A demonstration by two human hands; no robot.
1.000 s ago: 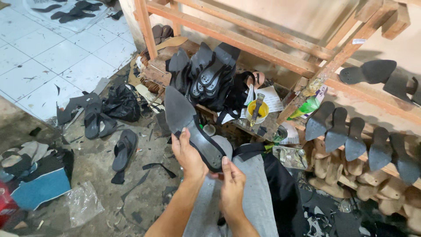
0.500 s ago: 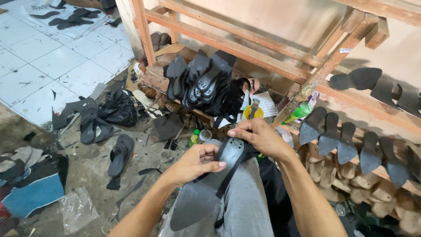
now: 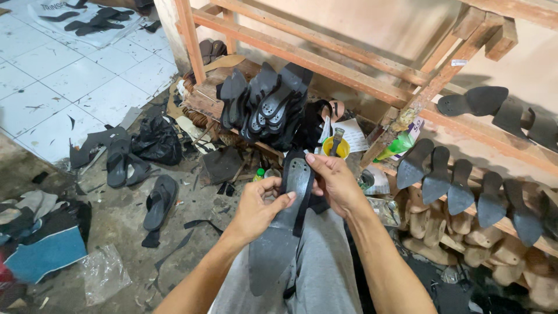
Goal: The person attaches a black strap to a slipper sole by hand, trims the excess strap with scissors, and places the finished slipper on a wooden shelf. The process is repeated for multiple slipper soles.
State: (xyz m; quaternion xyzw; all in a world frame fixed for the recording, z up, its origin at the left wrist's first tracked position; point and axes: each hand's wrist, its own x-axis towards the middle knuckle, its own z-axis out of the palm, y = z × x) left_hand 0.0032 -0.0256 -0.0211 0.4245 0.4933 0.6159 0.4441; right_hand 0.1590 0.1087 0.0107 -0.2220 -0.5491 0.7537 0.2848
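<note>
Grey shoe sole (image 3: pixel 279 232) gripped over lap: left hand (image 3: pixel 256 209) clamped mid-length, right hand (image 3: pixel 334 183) pinching heel end with black strip (image 3: pixel 303 203). Strip loose, unattached yet; more soles stacked (image 3: pixel 264 107) behind.

Ahead of the hands, a stack of black soles (image 3: pixel 264 104) and a yellow glue pot (image 3: pixel 336 147) block forward reach. Wooden rails (image 3: pixel 325 61) close the space above. To the right, a row of soles (image 3: pixel 459 183) lines the shelf. Leftward, the floor (image 3: pixel 122 215) offers passage between scattered sandals (image 3: pixel 160 200).
</note>
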